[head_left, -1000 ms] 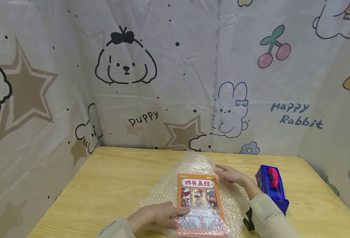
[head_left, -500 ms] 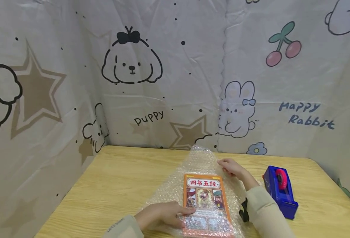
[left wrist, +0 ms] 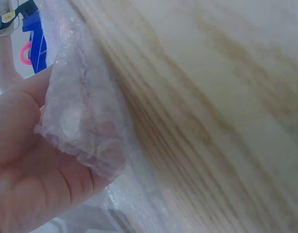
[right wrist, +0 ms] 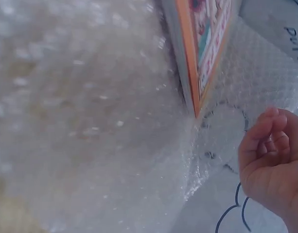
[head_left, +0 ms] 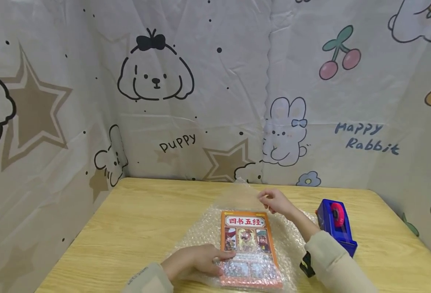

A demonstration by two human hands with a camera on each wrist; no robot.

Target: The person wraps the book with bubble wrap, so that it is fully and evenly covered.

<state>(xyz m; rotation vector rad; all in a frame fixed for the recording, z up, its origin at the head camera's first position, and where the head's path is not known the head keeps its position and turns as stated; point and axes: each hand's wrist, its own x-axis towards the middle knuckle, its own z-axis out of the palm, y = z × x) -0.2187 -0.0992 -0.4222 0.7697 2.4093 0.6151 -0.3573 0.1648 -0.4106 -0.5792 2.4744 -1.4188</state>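
Note:
An orange-bordered book (head_left: 246, 234) with comic-style pictures and red Chinese characters lies face up on a sheet of bubble wrap (head_left: 201, 230). A fold of the wrap covers its lower part. My left hand (head_left: 201, 260) grips the book's lower left side through the wrap, thumb on top. In the left wrist view, a flap of bubble wrap (left wrist: 80, 116) lies over the left hand's fingers. My right hand (head_left: 278, 202) pinches the wrap's edge beyond the book's upper right corner. The right wrist view shows the right hand (right wrist: 272, 160) with curled fingers and thumb meeting the index finger.
A blue tape dispenser (head_left: 336, 228) with a red-pink roll stands to the right of the wrap, near my right forearm. The wooden table (head_left: 127, 228) ends at a back wall of printed cloth (head_left: 215, 89), with more cloth at both sides.
My right hand has moved slightly away from me and to the left along the wrap, and the far flap shifts with it. The left hand keeps its grip on the book. The view swayed slightly.

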